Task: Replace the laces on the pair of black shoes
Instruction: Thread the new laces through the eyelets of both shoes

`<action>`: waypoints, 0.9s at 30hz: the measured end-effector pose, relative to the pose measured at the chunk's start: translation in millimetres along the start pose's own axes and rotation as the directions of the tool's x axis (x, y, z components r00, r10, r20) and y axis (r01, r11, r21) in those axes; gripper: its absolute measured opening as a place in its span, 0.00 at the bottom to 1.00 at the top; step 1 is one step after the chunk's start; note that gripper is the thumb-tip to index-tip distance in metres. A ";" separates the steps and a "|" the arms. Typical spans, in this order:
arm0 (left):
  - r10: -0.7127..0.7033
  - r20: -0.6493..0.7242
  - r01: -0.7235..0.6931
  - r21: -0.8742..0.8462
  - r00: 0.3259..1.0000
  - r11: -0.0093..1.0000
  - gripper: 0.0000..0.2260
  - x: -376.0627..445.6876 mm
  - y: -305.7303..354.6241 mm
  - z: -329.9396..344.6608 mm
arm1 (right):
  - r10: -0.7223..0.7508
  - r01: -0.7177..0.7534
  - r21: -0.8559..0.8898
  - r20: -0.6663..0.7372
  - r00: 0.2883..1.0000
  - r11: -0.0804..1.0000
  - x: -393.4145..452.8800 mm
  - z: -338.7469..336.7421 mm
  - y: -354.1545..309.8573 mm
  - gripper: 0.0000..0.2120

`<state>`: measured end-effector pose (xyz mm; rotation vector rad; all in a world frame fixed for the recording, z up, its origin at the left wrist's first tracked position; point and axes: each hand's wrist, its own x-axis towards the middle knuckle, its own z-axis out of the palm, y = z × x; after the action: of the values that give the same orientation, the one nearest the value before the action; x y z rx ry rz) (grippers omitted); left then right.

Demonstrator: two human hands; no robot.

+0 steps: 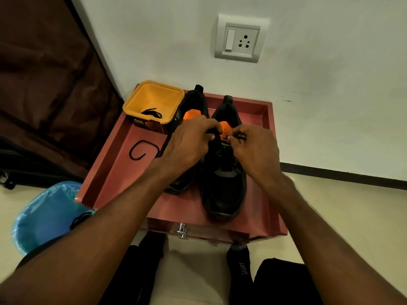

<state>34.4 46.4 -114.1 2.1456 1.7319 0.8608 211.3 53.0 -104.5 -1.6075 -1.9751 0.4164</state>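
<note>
Hands: your left hand (pixel 189 142) and right hand (pixel 253 148) each pinch black lace (pixel 239 137) above the right shoe (pixel 224 186).
Tub: yellow tub (pixel 154 102), behind-left of that shoe, holds another lace.

Your left hand (pixel 189 142) and right hand (pixel 253 148) both pinch a black lace (pixel 239 137) at the top of the right black shoe (pixel 224 181). The left black shoe (pixel 191 102) sits just beside it on the red table (pixel 123 172). A loose lace (pixel 143 149) lies near the yellow tub (pixel 154 102).
</note>
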 end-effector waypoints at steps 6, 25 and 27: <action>-0.010 0.022 0.011 -0.060 1.000 0.998 0.11 -2.5 -0.8 -2.7 | 0.013 -0.028 0.170 0.085 0.996 0.985 -2.3 9.9 -1.1 0.07; -0.027 0.045 0.033 -0.146 0.999 0.989 0.15 -4.5 -6.8 0.7 | 0.026 -0.061 0.153 0.224 0.974 0.986 2.0 2.7 3.7 0.07; -0.033 0.046 0.039 -0.147 0.998 0.988 0.15 -4.1 -7.1 1.1 | 0.038 -0.079 0.179 0.224 0.974 0.981 1.9 2.0 2.8 0.06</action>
<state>28.8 44.6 -120.0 2.0161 1.6268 0.8973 212.1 55.7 -107.3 -1.5584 -1.9813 0.8102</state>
